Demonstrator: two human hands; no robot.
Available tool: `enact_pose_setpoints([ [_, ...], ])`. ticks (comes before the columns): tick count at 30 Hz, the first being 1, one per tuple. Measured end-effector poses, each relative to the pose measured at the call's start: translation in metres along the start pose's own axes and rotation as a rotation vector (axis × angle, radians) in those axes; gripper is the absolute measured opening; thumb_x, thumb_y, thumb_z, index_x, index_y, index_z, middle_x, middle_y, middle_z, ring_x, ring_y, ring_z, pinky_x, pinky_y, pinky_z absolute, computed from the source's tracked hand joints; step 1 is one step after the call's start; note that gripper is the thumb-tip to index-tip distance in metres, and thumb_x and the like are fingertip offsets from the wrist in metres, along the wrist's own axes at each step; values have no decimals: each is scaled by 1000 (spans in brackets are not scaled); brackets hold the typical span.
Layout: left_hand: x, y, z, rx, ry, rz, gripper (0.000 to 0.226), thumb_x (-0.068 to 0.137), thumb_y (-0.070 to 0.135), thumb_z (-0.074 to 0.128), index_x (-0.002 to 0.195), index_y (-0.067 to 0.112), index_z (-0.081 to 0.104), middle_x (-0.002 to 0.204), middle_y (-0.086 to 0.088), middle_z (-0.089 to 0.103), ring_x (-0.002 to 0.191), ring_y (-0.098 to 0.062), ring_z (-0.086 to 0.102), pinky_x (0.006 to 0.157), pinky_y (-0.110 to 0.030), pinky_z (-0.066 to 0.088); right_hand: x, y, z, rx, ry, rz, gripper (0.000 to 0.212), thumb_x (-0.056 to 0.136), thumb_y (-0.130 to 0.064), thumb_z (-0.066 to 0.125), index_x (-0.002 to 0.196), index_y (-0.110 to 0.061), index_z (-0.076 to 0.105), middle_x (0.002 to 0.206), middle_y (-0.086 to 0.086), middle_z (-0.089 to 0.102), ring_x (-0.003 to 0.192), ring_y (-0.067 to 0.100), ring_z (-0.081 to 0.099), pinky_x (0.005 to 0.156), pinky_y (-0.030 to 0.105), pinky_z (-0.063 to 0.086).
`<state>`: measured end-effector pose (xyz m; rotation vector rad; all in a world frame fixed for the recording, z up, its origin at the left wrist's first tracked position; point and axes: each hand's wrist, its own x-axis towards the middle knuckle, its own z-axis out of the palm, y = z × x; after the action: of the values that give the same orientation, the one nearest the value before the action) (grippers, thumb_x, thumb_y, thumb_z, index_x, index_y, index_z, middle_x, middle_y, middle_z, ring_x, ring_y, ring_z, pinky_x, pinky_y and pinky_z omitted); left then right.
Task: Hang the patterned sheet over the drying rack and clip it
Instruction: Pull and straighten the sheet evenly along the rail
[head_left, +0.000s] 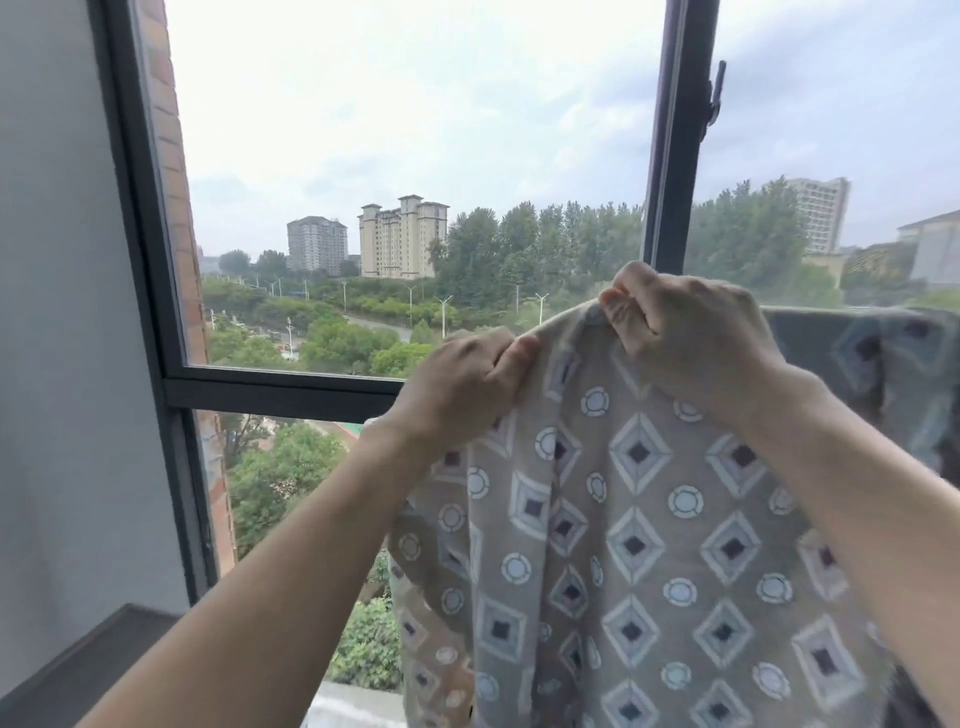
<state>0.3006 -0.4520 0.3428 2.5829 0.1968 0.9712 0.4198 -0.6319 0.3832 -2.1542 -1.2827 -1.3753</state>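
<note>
Landmark: dark metal window frame, its horizontal bar at mid-height; all places are given against it.
Sheet: grey-brown cloth sheet printed with pale blue diamonds and rings, held up in front of the glass, right of the bar's visible length; its top edge is above bar level and the body hangs down in loose folds below it.
Sheet, far part: a darker, shaded stretch of the same print runs level to the right of the frame's upright, apparently draped over something; the support itself is hidden.
Drying rack: not visible. Clips: none seen.
Left hand: fingers curled tight, pinching the top edge of the sheet, just above and right of the bar's end.
Right hand: clenched on the same edge, higher and further right, in front of the upright; fingertips bunch the cloth into a peak.
Gap between hands: short, edge slack and creased between them.
Step in hand (judgement): bringing the gathered edge up to lay it over the rack.
To do it well (judgement): draw the hands apart to tension the edge, lift clear of the rail, lay it flat with even overhang, and keep one hand gripping until a clip is on.
Risk (judgement): bunched edge dries badly and may slip off.
</note>
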Motion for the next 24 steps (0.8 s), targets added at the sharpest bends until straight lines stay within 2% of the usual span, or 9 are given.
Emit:
enact_pose_setpoints([
  [2,6,5,8,223,75,-24,54,99,58,12,81,23,47,75,-1,57,75,-24,59,75,-40,51,-14,23,-6,-72,43,61,48,101,-48,20,88,-17,54,71,-1,58,66,23,53,67,31,28],
  [4,15,23,14,213,147,5,55,100,57,10,84,20,49,74,-2,57,73,-24,60,73,-37,50,-32,52,-14,-150,98,134,55,99,-48,16,84,-15,58,78,5,62,74,26,55,71,34,30],
  [7,26,62,28,194,220,193,42,100,56,22,91,22,46,78,5,55,71,-16,55,65,-32,41,-60,92,-32,-251,136,282,51,97,-46,19,90,-12,57,88,12,60,86,31,51,78,40,32],
  [9,36,88,37,231,285,272,39,100,56,28,98,23,49,85,8,56,74,-13,54,65,-30,38,-77,114,-44,-292,161,393,48,96,-47,24,96,-11,56,94,15,58,90,33,50,79,42,33],
  [11,46,111,46,287,309,338,36,101,53,31,98,24,53,80,12,56,71,-10,53,66,-28,36,-94,135,-54,-322,158,487,50,95,-50,24,98,-11,55,98,17,57,92,35,50,80,42,34],
  [14,56,149,60,281,152,477,35,102,51,32,91,26,53,69,11,57,61,-6,54,63,-27,42,-118,159,-66,-331,161,626,52,93,-55,23,99,-11,50,104,19,49,100,35,43,88,45,31],
  [18,66,199,85,251,16,579,28,101,50,37,103,24,48,75,5,61,66,-15,57,60,-32,41,-136,183,-87,-313,114,838,59,88,-65,20,102,-14,44,113,20,43,111,34,38,96,50,29],
  [21,73,216,94,177,10,553,22,103,42,40,100,22,49,72,4,59,63,-15,56,57,-32,42,-140,186,-102,-423,90,819,68,89,-71,24,101,-7,45,110,22,46,106,36,42,88,46,36],
  [24,79,218,94,99,-19,484,18,103,33,40,97,22,53,75,0,62,66,-19,59,59,-35,48,-131,178,-115,-411,-139,809,76,89,-74,18,106,-7,51,102,17,56,98,31,54,75,38,41],
])
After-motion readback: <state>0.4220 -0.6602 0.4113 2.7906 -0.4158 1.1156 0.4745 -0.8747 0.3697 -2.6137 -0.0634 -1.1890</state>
